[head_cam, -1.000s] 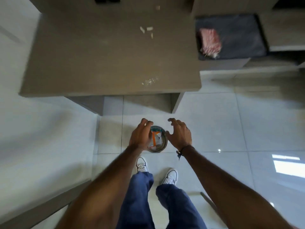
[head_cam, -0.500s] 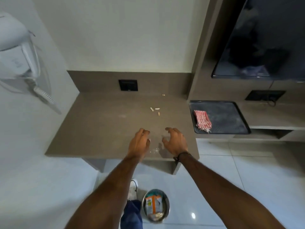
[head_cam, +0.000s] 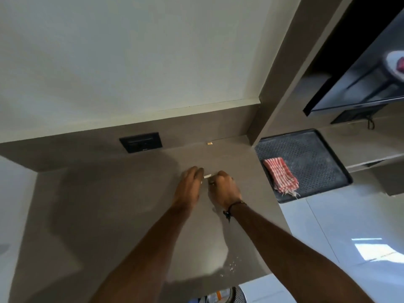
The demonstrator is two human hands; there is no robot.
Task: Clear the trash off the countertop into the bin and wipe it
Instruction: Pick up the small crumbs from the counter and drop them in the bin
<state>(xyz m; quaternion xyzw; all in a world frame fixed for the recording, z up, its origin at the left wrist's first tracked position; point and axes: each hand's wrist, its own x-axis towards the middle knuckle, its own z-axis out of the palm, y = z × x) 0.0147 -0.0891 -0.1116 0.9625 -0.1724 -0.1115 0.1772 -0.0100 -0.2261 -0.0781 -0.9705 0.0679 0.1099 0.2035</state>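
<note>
Both hands on the brown countertop (head_cam: 98,215); left hand (head_cam: 189,186) flat, fingers extended and together, holding nothing; right hand (head_cam: 224,189) curled, grip unclear. Small white scrap (head_cam: 207,176) lies between their fingertips; another scrap (head_cam: 209,143) at the back wall; crumbs (head_cam: 231,266) near front edge. Bin (head_cam: 227,296) below the front edge; red checked cloth (head_cam: 281,177) on dark tray (head_cam: 317,154) to the right.

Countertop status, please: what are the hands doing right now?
Left hand flat, right hand curled, both at a white scrap. Crumbs near front edge. Cloth untouched on tray.
</note>
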